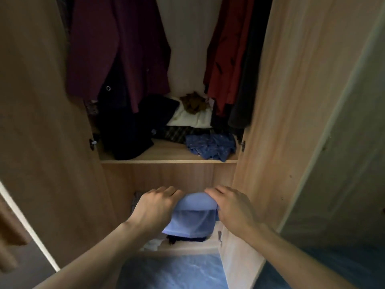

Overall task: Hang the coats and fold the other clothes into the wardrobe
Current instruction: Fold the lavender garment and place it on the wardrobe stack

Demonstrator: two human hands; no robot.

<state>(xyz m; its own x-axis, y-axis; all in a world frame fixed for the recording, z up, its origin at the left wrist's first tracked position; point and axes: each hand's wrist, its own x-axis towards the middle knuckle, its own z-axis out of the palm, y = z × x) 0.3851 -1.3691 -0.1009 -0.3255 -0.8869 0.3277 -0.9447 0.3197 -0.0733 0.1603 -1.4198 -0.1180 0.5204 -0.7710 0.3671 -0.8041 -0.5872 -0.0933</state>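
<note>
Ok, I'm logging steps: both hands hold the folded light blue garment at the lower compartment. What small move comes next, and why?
Probably ease the light blue garment down onto the dark clothes beneath it, so it can be let go. The left hand and right hand grip its top fold, it already looks folded, and it hangs in the compartment under the shelf.

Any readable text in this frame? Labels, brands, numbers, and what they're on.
None readable.
Light blue garment gripped by the left hand and right hand: no print or tag visible.
Blue patterned cloth on the shelf: pale specks, not letters.
Red coat: dark marks, not letters.
</note>
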